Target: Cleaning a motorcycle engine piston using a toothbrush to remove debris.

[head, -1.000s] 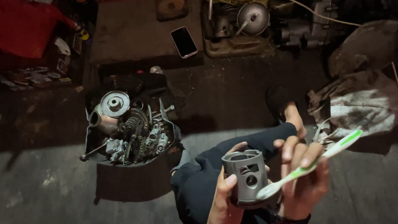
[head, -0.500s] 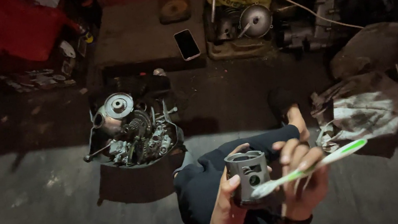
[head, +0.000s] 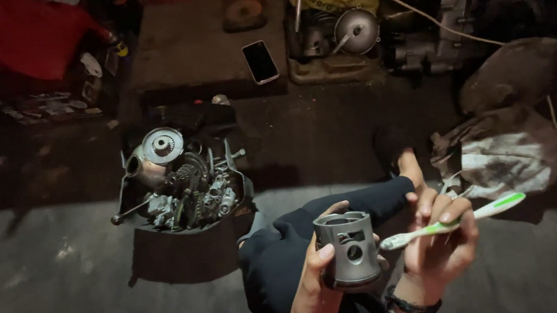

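Piston [head: 348, 248], a grey metal cylinder with a pin hole in its side, stands upright in the person's left hand [head: 315, 279], fingers wrapped around it above a dark trouser knee. At its 3 o'clock the right hand [head: 442, 246] pinches a green-and-white toothbrush [head: 453, 221], bristle end just beside the piston's wall. Up at 10 o'clock a dark tray [head: 187, 249] heaped with engine parts sits on the floor, and a phone [head: 260, 62] lies at 12 o'clock.

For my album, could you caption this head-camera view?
Left hand grips a grey metal piston while the right hand holds a green-and-white toothbrush beside it, near a tray of engine parts.
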